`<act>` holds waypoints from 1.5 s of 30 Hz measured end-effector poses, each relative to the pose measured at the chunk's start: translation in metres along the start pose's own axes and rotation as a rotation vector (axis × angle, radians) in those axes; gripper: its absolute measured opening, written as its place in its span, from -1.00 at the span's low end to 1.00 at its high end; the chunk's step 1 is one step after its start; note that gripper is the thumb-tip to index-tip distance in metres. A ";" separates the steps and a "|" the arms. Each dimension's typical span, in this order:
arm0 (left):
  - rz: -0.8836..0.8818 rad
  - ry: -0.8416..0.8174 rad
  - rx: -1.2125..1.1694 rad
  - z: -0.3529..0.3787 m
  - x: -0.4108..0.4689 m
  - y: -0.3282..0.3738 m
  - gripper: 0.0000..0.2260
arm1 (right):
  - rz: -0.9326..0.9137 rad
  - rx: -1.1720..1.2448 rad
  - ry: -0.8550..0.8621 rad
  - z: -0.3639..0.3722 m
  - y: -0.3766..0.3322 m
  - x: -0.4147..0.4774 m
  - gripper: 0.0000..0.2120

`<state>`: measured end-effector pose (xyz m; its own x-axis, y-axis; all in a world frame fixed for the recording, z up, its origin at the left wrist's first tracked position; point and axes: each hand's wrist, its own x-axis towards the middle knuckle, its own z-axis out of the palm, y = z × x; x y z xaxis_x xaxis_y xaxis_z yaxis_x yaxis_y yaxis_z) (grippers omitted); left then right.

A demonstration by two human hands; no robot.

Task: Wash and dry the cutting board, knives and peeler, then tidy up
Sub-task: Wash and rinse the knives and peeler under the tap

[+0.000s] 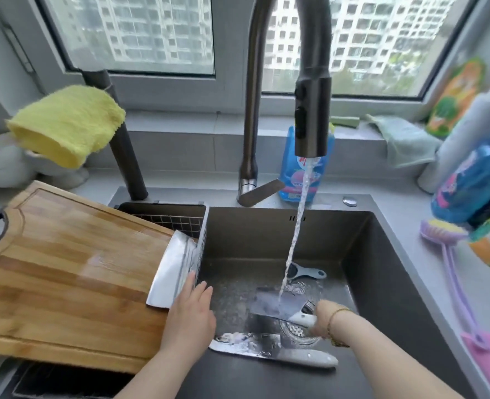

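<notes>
A wooden cutting board [65, 269] lies tilted over the left side of the sink [382, 254]. On its right end rests a broad cleaver blade [172, 272], and my left hand [190, 315] lies flat against that blade's lower edge, fingers apart. My right hand [324, 318] grips the white handle of a second cleaver [275, 305], held under the running water. A third white-handled knife [269, 351] lies on the sink floor near the front. A grey peeler [304, 273] lies at the back of the basin.
The tall faucet [313, 110] pours a stream into the basin. A blue detergent bottle [295, 180] stands behind it. A yellow cloth [65, 125] hangs at left, a green cloth [405, 139] on the sill. A purple brush [453, 254] and sponges lie at right.
</notes>
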<state>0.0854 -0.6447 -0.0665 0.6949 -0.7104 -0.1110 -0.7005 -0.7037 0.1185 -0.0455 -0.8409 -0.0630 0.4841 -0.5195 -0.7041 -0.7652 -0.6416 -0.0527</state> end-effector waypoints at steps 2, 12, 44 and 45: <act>0.085 0.201 -0.006 0.000 -0.001 0.000 -0.74 | 0.029 0.119 0.049 0.005 0.010 -0.015 -0.74; -0.117 -0.498 -0.992 -0.013 -0.007 0.125 -0.70 | 0.033 0.754 0.341 0.045 0.015 -0.069 -0.80; -0.245 -0.572 -1.279 -0.030 0.014 0.146 -0.84 | 0.444 0.870 0.830 -0.060 0.181 -0.030 -0.61; -0.271 -0.557 -1.290 -0.026 0.015 0.142 -0.83 | 0.473 0.830 0.777 -0.062 0.182 -0.024 -0.58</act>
<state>0.0005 -0.7546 -0.0253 0.4160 -0.6788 -0.6051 0.2860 -0.5340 0.7956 -0.1698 -0.9803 -0.0118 -0.0068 -0.9831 -0.1831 -0.8342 0.1065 -0.5410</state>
